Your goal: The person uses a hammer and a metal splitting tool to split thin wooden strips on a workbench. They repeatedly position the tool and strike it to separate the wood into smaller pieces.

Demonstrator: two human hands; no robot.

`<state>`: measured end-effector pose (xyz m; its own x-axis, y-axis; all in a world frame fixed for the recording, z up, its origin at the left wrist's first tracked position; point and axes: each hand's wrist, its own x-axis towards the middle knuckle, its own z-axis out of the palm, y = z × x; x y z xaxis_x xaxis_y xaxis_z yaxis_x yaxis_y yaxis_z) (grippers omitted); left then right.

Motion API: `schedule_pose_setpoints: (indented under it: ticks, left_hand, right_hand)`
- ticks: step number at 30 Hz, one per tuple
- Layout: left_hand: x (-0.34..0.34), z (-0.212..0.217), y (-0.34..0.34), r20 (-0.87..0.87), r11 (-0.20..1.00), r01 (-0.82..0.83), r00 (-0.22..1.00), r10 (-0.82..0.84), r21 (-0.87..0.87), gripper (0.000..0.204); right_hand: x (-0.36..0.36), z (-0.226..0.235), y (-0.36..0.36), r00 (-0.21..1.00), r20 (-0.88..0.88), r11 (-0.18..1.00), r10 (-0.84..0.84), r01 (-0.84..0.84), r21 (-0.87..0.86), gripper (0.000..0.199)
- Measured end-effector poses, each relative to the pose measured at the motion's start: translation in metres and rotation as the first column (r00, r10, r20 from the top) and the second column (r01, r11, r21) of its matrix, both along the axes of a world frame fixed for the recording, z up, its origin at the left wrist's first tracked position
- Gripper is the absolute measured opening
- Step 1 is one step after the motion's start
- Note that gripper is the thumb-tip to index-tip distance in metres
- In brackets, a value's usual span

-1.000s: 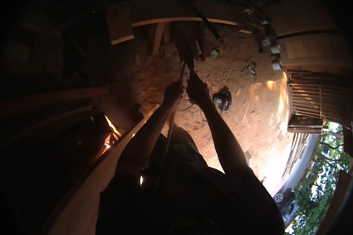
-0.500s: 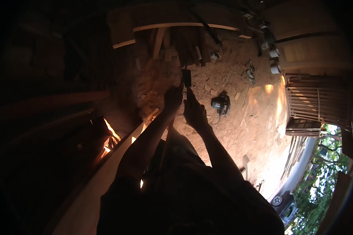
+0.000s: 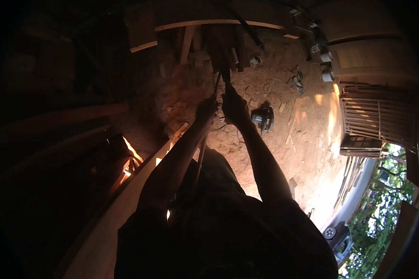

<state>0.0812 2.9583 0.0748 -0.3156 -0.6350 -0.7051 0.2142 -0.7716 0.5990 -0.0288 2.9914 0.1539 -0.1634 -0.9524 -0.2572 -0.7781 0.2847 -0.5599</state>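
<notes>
- Left hand (image 3: 206,110): closed around a long thin strip (image 3: 202,156); finger placing is lost in shadow.
- Right hand (image 3: 235,109): closed on the handle of a dark tool (image 3: 226,75), just beside the left hand. Exact kind of tool cannot be told.
- Change: half a second back, the tool head is seen nearer the body, its broad flat side showing; now it is carried farther out and shows narrower. The same far position is seen a second back. Judged: a to-and-fro stroke is being made along the strip, now near its far end.
- Tool: head pointed away from the body, tilted slightly left; contact with the strip cannot be confirmed.
- Strip: located in front of the torso; long axis run outward from the body, far end leaned a little right, near end lost against dark clothing.
- Beyond, right: a corded power tool (image 3: 263,117) is set on the littered dirt floor (image 3: 307,135).
- Left: a pale board (image 3: 125,218) is seen beside the forearm, flames (image 3: 132,149) beyond it.
- Far right: a slatted wooden frame (image 3: 377,111) is lit from outside.
</notes>
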Motion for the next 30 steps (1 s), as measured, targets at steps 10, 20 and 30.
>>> schedule_pose_setpoints:
  ticks: [10, 20, 30]
  left_hand:
    - [0.001, 0.002, 0.001, 0.114, 0.978, 0.116, 0.989, -0.097, -0.174, 0.034]
    - [0.008, -0.047, 0.005, 0.575, 0.231, 0.528, 0.777, 0.256, -0.817, 0.023]
    - [0.002, -0.026, 0.010, 0.594, 0.582, 0.468, 0.804, 0.033, -0.665, 0.020]
  right_hand:
    - [-0.003, -0.008, -0.005, 0.998, -0.056, 0.999, 0.002, -0.004, -0.040, 0.058]
    - [0.004, -0.009, 0.018, 0.999, -0.028, 0.998, 0.030, -0.029, 0.048, 0.058]
    - [0.004, -0.004, 0.017, 0.999, -0.043, 0.999, 0.025, -0.023, 0.028, 0.063]
